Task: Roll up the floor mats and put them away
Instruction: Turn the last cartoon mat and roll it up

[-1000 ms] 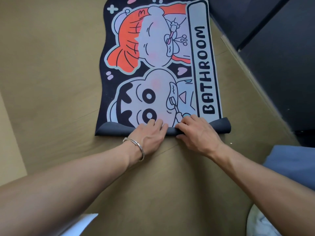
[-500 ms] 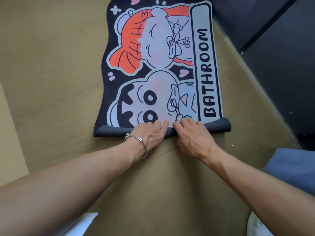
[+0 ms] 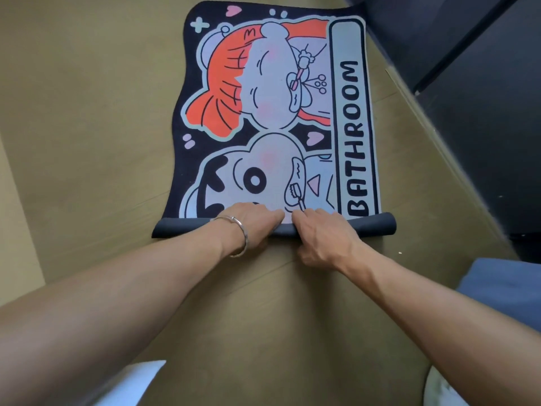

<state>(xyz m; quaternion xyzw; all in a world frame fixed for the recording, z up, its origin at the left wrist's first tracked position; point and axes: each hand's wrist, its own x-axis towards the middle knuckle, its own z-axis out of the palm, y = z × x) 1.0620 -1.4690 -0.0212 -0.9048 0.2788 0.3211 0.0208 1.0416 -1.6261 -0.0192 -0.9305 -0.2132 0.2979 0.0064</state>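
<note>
Gripping the bathroom mat (image 3: 349,127) by its rolled edge (image 3: 376,227) at twelve o'clock in the head view, the left hand (image 3: 253,227) and right hand (image 3: 325,234) sit side by side with fingers curled over the roll (a bracelet (image 3: 242,243) circles the left wrist). The rest of the mat lies flat on the floor (image 3: 87,112).

the mat (image 3: 272,92) is black with cartoon faces in pale grey, orange hair, pink hearts and black "bathroom" lettering; its rolled underside (image 3: 371,227) is dark grey. the floor (image 3: 87,127) is tan.
</note>
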